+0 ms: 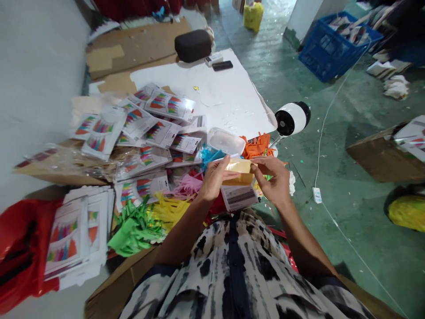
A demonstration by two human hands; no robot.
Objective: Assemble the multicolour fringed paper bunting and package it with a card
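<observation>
My left hand [213,178] grips the left end of a shiny gold sheet [239,166], which looks like folded foil or film. At its right end, the thumb and fingers of my right hand [275,180] pinch the same sheet. Below it lies a white printed card [239,198] with text lines. Around my hands are fringed paper pieces: blue [211,155], orange [257,146], pink [187,185], yellow [171,210] and green [136,228]. Just beyond the gold sheet sits a clear plastic tray [226,141].
Packs with tassel pictures [159,133] are heaped on the left of the white tabletop [229,102]. A phone [222,66] and a black case [193,45] lie at the back. A small fan [292,118] stands at the right edge; a cable [320,146] crosses the floor.
</observation>
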